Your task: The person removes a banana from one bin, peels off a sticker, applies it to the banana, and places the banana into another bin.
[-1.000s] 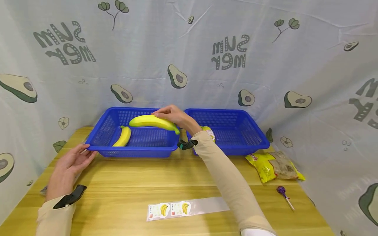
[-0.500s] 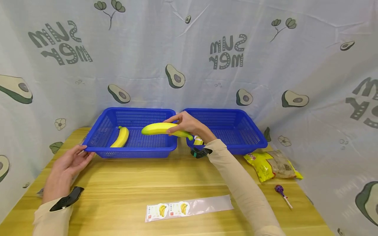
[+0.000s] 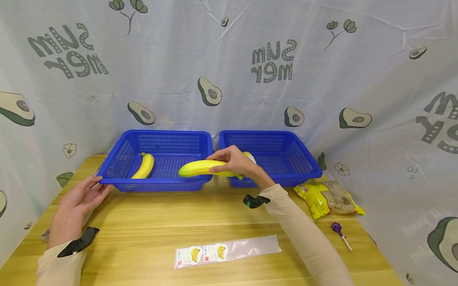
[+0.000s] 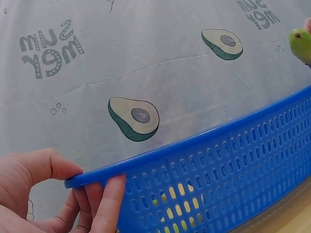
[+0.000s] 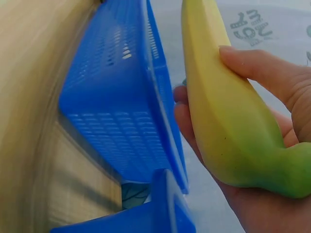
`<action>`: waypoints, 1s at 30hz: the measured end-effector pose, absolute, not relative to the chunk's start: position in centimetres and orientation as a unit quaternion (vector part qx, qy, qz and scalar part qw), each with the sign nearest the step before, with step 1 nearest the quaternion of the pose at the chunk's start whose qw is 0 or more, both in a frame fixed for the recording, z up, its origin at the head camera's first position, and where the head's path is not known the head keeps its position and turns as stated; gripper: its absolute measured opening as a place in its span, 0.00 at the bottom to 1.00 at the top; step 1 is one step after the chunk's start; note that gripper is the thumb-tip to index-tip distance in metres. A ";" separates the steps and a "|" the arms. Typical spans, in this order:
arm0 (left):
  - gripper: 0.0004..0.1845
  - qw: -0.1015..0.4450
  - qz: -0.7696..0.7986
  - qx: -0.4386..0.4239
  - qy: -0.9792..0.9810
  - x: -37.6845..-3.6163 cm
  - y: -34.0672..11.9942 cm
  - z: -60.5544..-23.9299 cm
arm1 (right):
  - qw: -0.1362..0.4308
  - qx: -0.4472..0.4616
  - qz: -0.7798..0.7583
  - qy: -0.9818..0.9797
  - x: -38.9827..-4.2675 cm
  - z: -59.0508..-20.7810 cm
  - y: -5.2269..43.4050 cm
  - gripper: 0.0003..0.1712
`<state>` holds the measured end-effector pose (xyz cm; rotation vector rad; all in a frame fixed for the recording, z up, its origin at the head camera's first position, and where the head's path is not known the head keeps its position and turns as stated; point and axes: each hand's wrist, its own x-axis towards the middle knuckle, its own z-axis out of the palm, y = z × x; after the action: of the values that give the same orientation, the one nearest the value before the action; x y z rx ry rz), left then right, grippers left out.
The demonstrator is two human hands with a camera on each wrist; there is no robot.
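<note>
We note right hand (image 3: 234,161) curled round banana (image 3: 200,168), held above gap between left basket (image 3: 161,184) and right basket (image 3: 286,180). Left hand (image 3: 80,196) pinches left basket's corner rim.

two blue baskets stand side by side: the left basket (image 3: 121,167) and the right basket (image 3: 304,163). three bananas show: one banana in the left basket (image 3: 144,167), one held banana (image 3: 200,168), and one partly hidden banana (image 3: 249,156) in the right basket behind the hand. two hands: the left hand (image 3: 80,198) and the right hand (image 3: 237,162). one clear bag with two banana stickers (image 3: 227,252), one yellow snack packet (image 3: 327,200), one purple lollipop (image 3: 338,230), one wooden table (image 3: 161,222).
</note>
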<state>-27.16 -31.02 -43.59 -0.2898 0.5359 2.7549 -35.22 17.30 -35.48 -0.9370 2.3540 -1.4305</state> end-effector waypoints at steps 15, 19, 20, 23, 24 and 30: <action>0.06 0.164 0.937 -0.126 0.281 -26.0 -29.6 -42.8 | 0.068 -0.304 -0.508 0.803 -31.5 -37.7 19.4 0.22; 0.09 0.185 0.862 -0.048 0.469 -25.5 -28.8 -42.9 | 0.076 -0.313 -0.528 0.786 -30.8 -38.2 20.0 0.22; 0.10 0.191 0.837 -0.025 0.512 -25.4 -28.6 -43.0 | 0.080 -0.315 -0.534 0.781 -30.7 -38.3 20.1 0.22; 0.12 0.216 0.763 0.042 0.607 -25.2 -27.8 -43.4 | 0.090 -0.321 -0.546 0.769 -30.1 -38.6 20.4 0.22; 0.13 0.223 0.744 0.063 0.627 -25.2 -27.4 -43.6 | 0.093 -0.322 -0.548 0.766 -29.9 -38.7 20.5 0.22; 0.18 0.253 0.660 0.157 0.689 -24.7 -22.6 -44.0 | 0.100 -0.332 -0.552 0.758 -29.1 -39.6 20.5 0.21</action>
<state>-24.71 -22.62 -43.96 0.4261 1.8731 1.7951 -29.10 20.46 -39.61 -0.9826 2.2414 -1.6330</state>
